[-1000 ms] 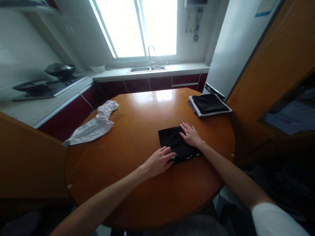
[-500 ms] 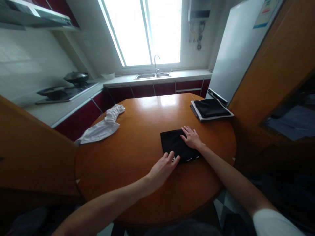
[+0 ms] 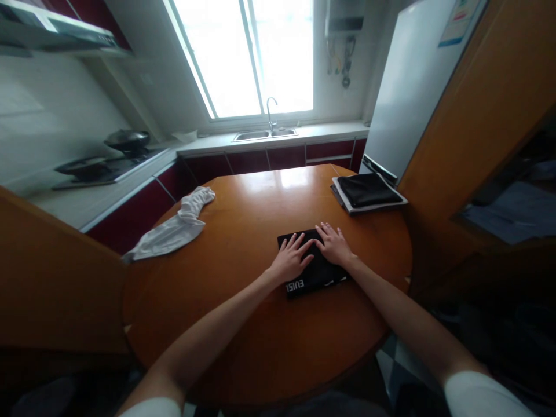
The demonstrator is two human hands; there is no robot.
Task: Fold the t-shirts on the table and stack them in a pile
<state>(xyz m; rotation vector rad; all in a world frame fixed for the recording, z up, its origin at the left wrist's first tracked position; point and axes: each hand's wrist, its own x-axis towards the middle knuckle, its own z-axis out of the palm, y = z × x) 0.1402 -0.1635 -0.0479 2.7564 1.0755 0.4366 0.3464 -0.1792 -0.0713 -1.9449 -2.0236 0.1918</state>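
A black folded garment with white lettering along its near edge lies flat on the wooden table. On its left part rests my left hand, palm down with fingers spread. My right hand lies flat on the upper right part of the same cloth, fingers apart. The two hands almost meet at the fingertips and cover much of the far half. Neither hand grips anything. What kind of garment it is, I cannot tell.
A stack of folded black and white clothes sits at the table's back right. Crumpled white cloth lies along the left edge. Beyond are a sink, a stove with pans and a fridge.
My left hand has moved from the garment's near left edge up onto its surface and its fingers have spread, uncovering the lettering. The right hand stays on the cloth. The view has shifted slightly.
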